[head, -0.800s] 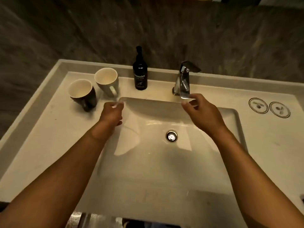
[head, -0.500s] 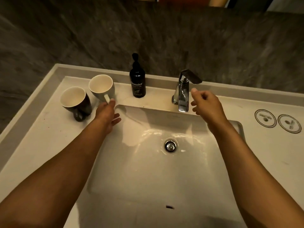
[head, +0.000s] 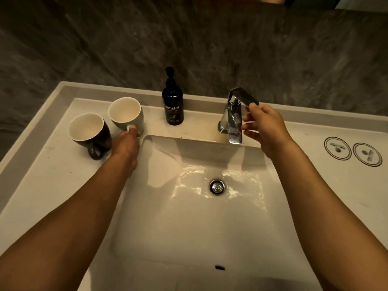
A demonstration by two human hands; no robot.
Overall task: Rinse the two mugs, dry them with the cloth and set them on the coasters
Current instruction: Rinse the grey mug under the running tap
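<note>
The left hand (head: 125, 145) closes its grip on the handle of the white mug (head: 126, 114), thumb resting on top, while the dark mug (head: 90, 132) stands upright just to its left on the table (head: 48, 179), handle toward the viewer. The right hand (head: 266, 128), fingers loosely spread and closed on nothing, touches the lever of the tap (head: 236, 114); the two coasters (head: 352, 151) lie well to its right, and no cloth is visible. Both forearms reach forward over the sink (head: 189, 227); the mugs look glazed, rigid, breakable and probably slippery when wet, so the handle seems the safest hold.
</note>
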